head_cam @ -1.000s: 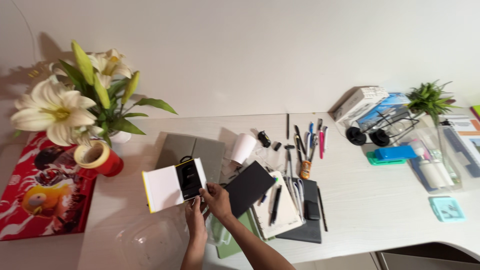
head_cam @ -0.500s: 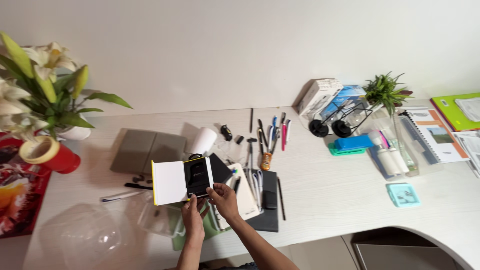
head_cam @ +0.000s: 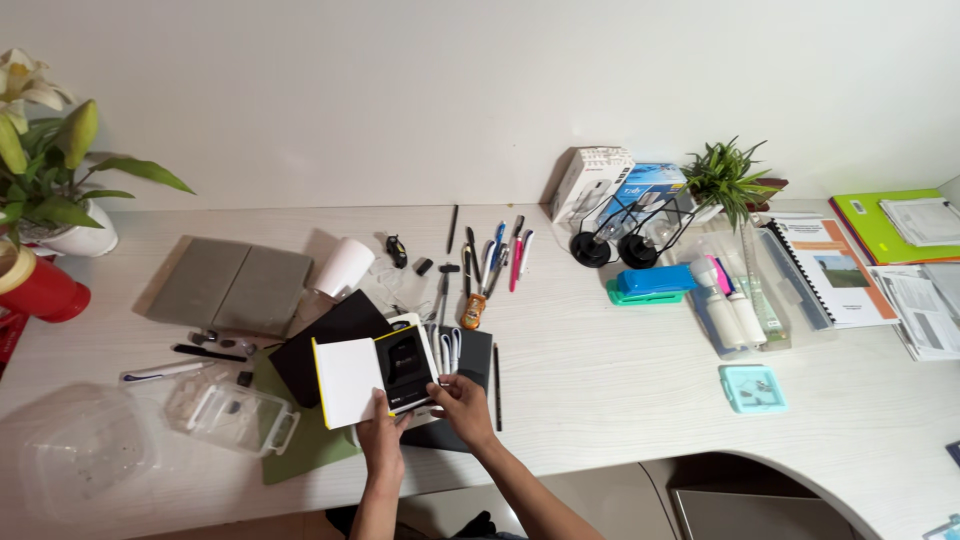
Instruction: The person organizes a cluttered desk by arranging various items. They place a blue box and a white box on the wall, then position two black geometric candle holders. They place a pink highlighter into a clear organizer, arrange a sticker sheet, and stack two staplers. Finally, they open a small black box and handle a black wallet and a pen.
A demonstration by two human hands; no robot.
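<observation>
Small box [head_cam: 375,377] with white flap, black insert: already opened, lifted just above desk [head_cam: 620,390]. Pinched by left hand [head_cam: 380,438] and right hand [head_cam: 462,404] along lower edge (fingertips pressed on it). Insert not yet removed.

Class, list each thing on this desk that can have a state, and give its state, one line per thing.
Box: flap open, held up by both hands.
Left hand: gripping the box's lower edge.
Right hand: gripping the box's right corner.
Paper cup: lying on its side.
Clear container: lid on, lying flat.
Grey folder: closed, flat.
Spiral booklet: closed.
Black notebook: closed, partly under the box.
</observation>
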